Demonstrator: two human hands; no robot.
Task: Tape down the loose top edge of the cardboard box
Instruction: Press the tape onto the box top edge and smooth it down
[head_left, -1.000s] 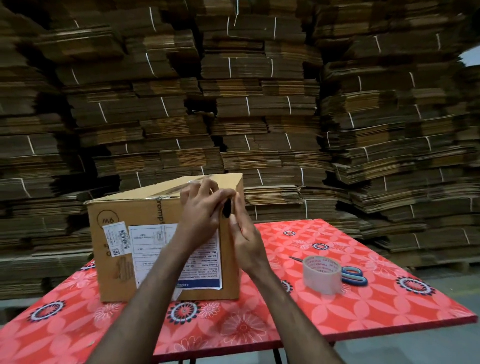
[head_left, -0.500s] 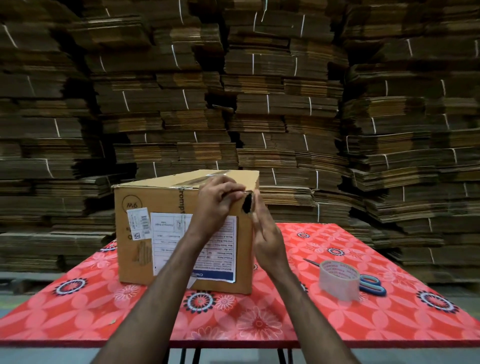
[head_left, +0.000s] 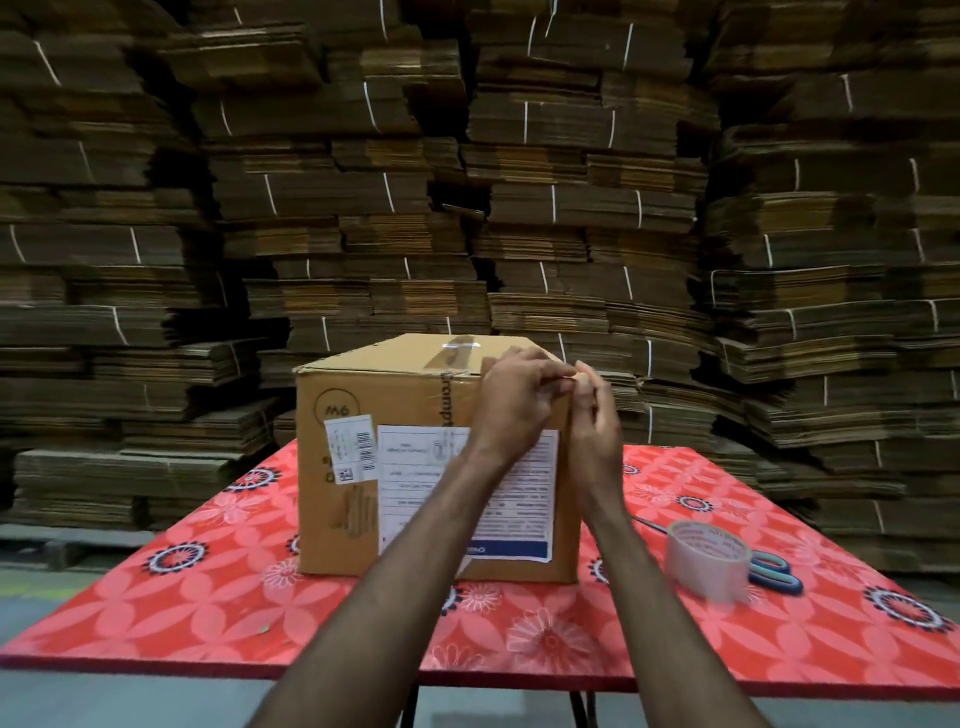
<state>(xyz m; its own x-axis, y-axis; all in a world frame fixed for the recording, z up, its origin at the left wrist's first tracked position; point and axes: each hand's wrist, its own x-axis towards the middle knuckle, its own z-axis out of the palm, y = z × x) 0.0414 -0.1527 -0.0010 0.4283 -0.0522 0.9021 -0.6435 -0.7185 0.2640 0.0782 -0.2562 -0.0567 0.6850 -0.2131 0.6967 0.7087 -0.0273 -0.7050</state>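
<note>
Stacked behind the red floral-patterned counter (head_left: 218, 587) rose walls of flattened, strapped corrugated cardboard bundles (head_left: 571, 156). On the counter stood the brown cardboard box (head_left: 363, 415), matte and creased, with white printed shipping labels (head_left: 467, 493) on its near face. At its upper right corner the left hand (head_left: 511, 400) and right hand (head_left: 595, 415) met, each grip pressed together, fingertips pinching what seemed a small piece of tape, though blur hid it; probably to smooth it over the loose edge. A glossy clear tape roll (head_left: 706, 561) and blue-handled scissors (head_left: 774, 571) lay near, within reach.
</note>
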